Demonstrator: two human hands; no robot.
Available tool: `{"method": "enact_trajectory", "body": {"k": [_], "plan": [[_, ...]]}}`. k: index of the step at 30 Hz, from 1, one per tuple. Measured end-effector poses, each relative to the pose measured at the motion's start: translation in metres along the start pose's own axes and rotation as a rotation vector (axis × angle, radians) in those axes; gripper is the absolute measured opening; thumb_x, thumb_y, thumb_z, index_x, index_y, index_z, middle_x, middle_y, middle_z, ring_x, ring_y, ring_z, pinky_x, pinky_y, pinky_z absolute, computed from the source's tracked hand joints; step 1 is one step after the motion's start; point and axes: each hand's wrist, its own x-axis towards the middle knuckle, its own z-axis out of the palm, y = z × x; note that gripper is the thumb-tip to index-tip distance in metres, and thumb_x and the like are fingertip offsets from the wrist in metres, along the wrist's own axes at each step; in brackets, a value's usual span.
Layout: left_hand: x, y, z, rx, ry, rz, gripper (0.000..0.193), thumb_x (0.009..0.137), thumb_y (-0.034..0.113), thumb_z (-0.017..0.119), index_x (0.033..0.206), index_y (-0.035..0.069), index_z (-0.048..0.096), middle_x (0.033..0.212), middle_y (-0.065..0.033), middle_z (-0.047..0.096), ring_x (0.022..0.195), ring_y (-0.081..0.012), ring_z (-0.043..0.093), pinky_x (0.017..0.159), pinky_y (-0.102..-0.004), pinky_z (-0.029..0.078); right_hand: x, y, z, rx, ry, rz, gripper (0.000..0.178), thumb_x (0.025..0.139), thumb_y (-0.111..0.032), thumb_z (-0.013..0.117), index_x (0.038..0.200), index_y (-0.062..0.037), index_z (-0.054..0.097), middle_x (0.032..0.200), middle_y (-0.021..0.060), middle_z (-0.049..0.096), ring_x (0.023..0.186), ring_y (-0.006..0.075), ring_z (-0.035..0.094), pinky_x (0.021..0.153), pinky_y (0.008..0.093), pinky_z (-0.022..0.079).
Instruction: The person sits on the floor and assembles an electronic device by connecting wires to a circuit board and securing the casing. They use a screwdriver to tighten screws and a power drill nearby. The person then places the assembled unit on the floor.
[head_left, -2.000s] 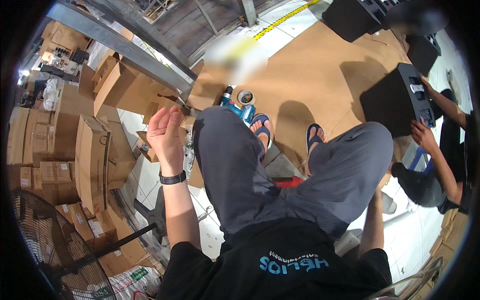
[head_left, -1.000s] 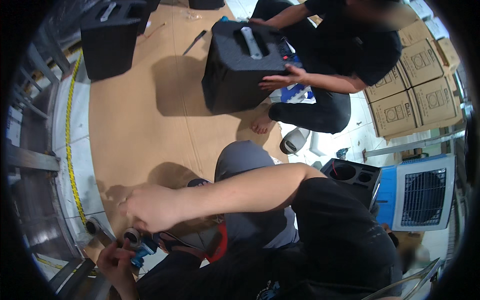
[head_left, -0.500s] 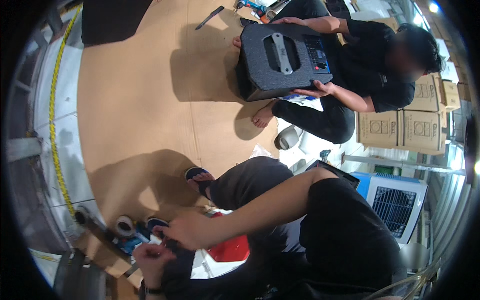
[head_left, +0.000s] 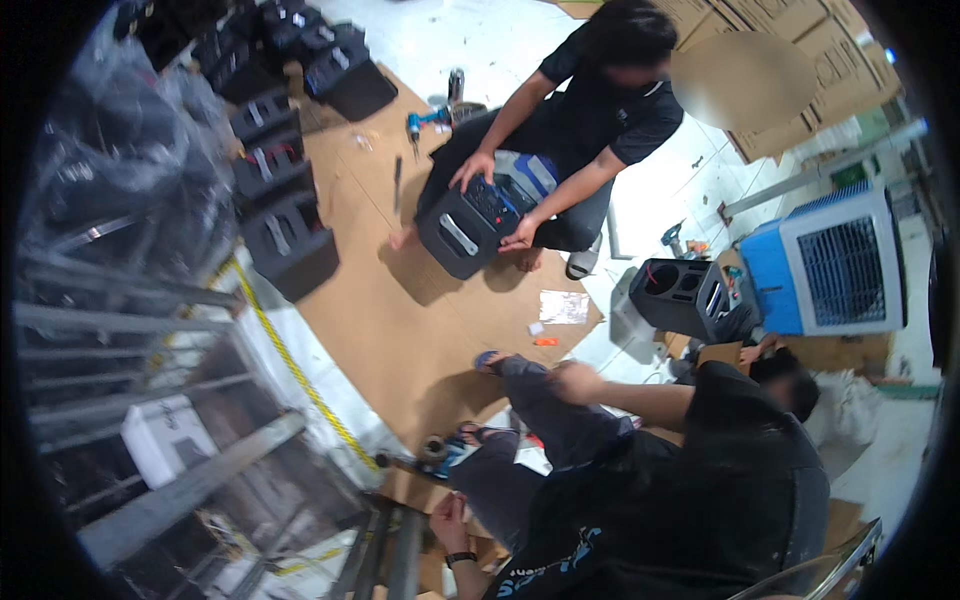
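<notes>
My right hand (head_left: 575, 382) is over my right knee, its fingers curled closed; blur hides what it may hold. My left hand (head_left: 450, 515), with a dark band at the wrist, is low beside my left thigh. Its fingers are curled together, and anything in them is too small to make out. Nearest to it are a cardboard box (head_left: 412, 490) and a blue power tool (head_left: 436, 462). Across the cardboard sheet (head_left: 360, 300), a co-worker's two hands steady a black speaker box (head_left: 462, 235) with a silver handle and a control panel.
Several black speaker boxes (head_left: 290, 250) line the far left. Another open speaker cabinet (head_left: 680, 295) stands at right near a second person and a blue-white air cooler (head_left: 825, 262). A blue drill (head_left: 428, 120) lies beyond the co-worker. Metal rails (head_left: 200, 490) rise at left.
The view has swung and widened, showing more of the room. My hands, close together before, are now apart, the right one over the knee. The co-worker still holds the speaker box.
</notes>
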Motion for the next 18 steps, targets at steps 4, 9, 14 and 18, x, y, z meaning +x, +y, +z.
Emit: {"method": "enact_trajectory", "body": {"k": [4,9,14,18], "plan": [[-0.053,0.081,-0.047,0.026,-0.068,0.153,0.031,0.098,0.002,0.068,0.126,-0.008,0.061,0.116,-0.0165,0.073,0.100,-0.0206,0.072,0.092,-0.0323,0.058,-0.135,0.063,-0.059,-0.184,0.079,0.376,0.030,0.084,-0.013,0.062,0.112,-0.0102,0.073,0.113,0.0177,0.072,0.108,0.0373,0.069,0.092,0.0476,0.056],[-0.026,0.160,-0.085,0.356,-0.053,0.455,0.040,0.085,0.006,0.084,0.118,-0.007,0.066,0.103,-0.0127,0.074,0.092,-0.0159,0.069,0.083,-0.0284,0.055,-0.276,0.089,0.001,0.158,0.348,0.688,0.030,0.084,-0.017,0.066,0.111,-0.0076,0.073,0.109,0.0205,0.073,0.106,0.0376,0.070,0.092,0.0459,0.056],[0.014,0.232,-0.045,0.330,-0.167,0.508,0.035,0.080,0.003,0.086,0.108,-0.005,0.067,0.095,-0.0092,0.073,0.090,-0.0154,0.068,0.084,-0.0292,0.054,-0.338,0.063,0.162,0.500,0.202,0.762,0.044,0.084,-0.032,0.074,0.122,-0.0090,0.072,0.109,0.0199,0.075,0.106,0.0378,0.071,0.096,0.0431,0.056],[0.029,0.276,0.031,0.366,-0.247,0.517,0.037,0.079,0.000,0.087,0.109,-0.005,0.067,0.093,-0.0121,0.074,0.088,-0.0165,0.070,0.086,-0.0294,0.055,-0.353,0.047,0.270,0.665,0.073,0.641,0.045,0.083,-0.033,0.075,0.121,-0.0093,0.072,0.109,0.0193,0.075,0.106,0.0373,0.071,0.096,0.0432,0.056]]}}
